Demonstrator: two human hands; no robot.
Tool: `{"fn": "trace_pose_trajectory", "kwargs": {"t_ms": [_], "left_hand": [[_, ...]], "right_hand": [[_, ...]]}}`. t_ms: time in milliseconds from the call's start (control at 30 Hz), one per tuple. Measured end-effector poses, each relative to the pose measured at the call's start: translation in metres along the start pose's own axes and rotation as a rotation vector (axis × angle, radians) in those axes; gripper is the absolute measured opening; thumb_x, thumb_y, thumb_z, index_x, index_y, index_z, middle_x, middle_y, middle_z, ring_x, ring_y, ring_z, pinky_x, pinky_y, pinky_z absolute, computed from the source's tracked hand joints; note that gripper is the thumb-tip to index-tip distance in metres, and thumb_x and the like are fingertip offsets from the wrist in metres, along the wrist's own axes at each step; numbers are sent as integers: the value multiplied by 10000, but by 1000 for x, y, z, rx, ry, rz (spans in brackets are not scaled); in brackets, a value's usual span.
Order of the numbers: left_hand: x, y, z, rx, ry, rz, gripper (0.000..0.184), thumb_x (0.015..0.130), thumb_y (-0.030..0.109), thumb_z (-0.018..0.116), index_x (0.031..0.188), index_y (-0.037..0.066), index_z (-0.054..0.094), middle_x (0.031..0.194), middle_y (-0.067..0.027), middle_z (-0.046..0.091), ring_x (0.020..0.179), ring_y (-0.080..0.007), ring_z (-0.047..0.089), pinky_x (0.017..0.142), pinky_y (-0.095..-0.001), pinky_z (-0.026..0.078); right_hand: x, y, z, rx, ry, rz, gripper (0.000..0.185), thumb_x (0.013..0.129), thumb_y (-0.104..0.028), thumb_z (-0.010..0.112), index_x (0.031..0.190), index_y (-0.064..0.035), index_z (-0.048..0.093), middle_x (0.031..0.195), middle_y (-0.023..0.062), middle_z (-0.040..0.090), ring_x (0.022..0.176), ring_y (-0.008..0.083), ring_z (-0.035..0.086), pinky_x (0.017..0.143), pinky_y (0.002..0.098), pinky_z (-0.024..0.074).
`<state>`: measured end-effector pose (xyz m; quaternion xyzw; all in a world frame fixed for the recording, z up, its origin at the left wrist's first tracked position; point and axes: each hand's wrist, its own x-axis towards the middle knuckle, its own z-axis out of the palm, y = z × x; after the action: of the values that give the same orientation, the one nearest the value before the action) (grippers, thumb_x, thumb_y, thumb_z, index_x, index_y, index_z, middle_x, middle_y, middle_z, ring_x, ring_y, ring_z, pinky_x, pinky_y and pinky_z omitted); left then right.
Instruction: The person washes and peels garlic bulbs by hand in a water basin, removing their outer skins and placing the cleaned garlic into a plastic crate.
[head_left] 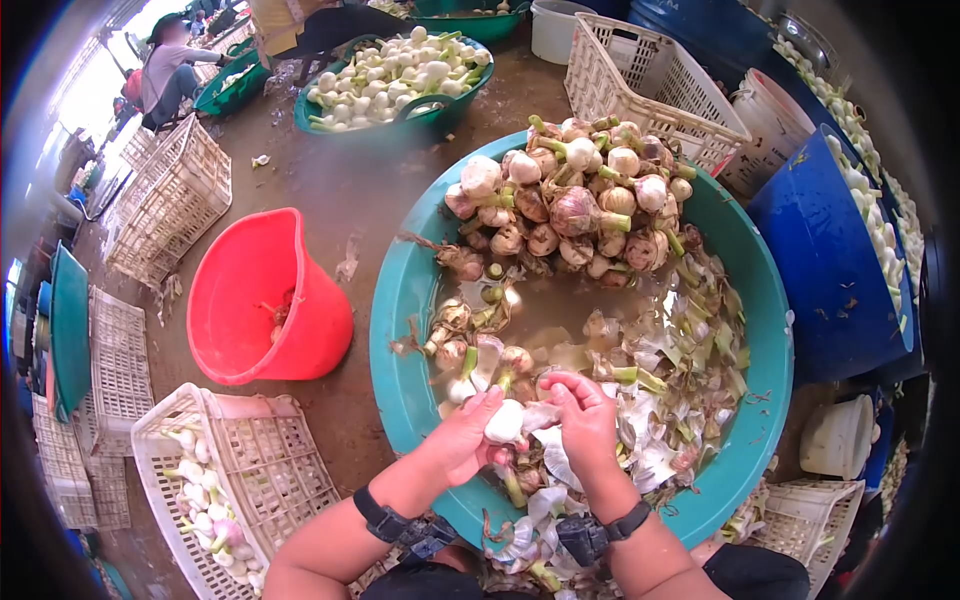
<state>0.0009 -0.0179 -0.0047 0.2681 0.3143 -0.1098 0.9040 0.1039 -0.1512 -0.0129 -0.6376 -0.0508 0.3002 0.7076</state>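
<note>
A white garlic bulb sits in my left hand, above the near side of a large teal basin. My right hand is beside it, thumb and fingers pinched on a strip of pale garlic skin next to the bulb. Unpeeled garlic bulbs with cut stems are heaped at the basin's far side. Brownish water lies in the middle. Loose garlic skins cover the basin's right and near parts.
A red bucket stands left of the basin. Peeled garlic fills a white crate at lower left and a green tub farther off. A blue barrel and a white crate stand right. Another person sits far left.
</note>
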Motion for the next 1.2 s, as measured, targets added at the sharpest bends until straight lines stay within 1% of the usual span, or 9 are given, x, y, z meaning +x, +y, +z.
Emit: {"fn": "trace_pose_trajectory", "kwargs": {"t_ms": [367,467,533,600,667,833,933,1133,1200], "left_hand": [[-3,-11,4,205,128,285,366,864,202,580,1167,22,482,1015,-42,576,934,-125,555,784,-275,481],[-9,-9,5,326,150,300,418,808,100,625,1191,8,485,1036,-35,575,933,-100,537,783,-270,468],[-7,-10,-6,575,111,432,421,797,61,610,1195,3,485,1069,-43,569,978,-114,527,832,-279,449],[-6,-10,-7,823,73,563,427,787,22,594,1199,-2,486,1102,-50,563,1023,-128,517,881,-289,429],[-8,-8,-2,149,-32,370,450,758,1,605,1192,-6,488,1097,-50,567,996,-122,524,881,-272,420],[-14,3,4,447,92,282,369,815,62,556,1170,-13,488,1107,-68,566,982,-157,557,883,-287,433],[-9,-5,-2,98,-24,295,352,864,164,530,1172,3,473,1107,-92,570,981,-193,574,866,-305,467],[-4,-3,-19,-398,-154,242,434,918,377,410,1148,14,473,1092,-138,572,922,-215,603,785,-330,526],[-6,0,-23,-369,-128,251,426,922,379,390,1129,20,490,1056,-148,585,883,-218,612,740,-324,534]], "right_hand": [[-17,-5,12,-676,-66,-706,292,722,-67,660,998,17,614,860,169,627,780,285,618,682,329,496],[-17,-11,16,-732,42,-654,133,780,-68,610,872,27,626,797,143,638,704,245,620,642,314,501],[-11,-7,14,-155,-8,222,133,844,-92,544,773,10,593,721,104,618,640,185,605,581,282,502],[-4,4,7,69,-8,390,160,890,-135,498,799,-15,553,700,59,579,608,129,575,542,260,511],[-2,6,3,530,-35,583,134,902,-131,474,884,-6,520,723,56,565,610,126,566,548,270,527],[-9,-3,3,291,-151,403,166,922,-135,436,946,13,508,823,75,567,686,142,572,648,302,538],[-14,-6,-4,810,-373,260,201,918,-130,426,1016,28,503,928,102,583,780,190,579,766,368,507],[0,-11,-72,46,-118,199,240,863,-157,494,1021,22,525,901,101,609,798,267,612,782,397,488],[26,9,-108,-885,-24,-123,301,856,-157,504,1090,32,509,934,106,613,825,247,615,766,352,490]]}}
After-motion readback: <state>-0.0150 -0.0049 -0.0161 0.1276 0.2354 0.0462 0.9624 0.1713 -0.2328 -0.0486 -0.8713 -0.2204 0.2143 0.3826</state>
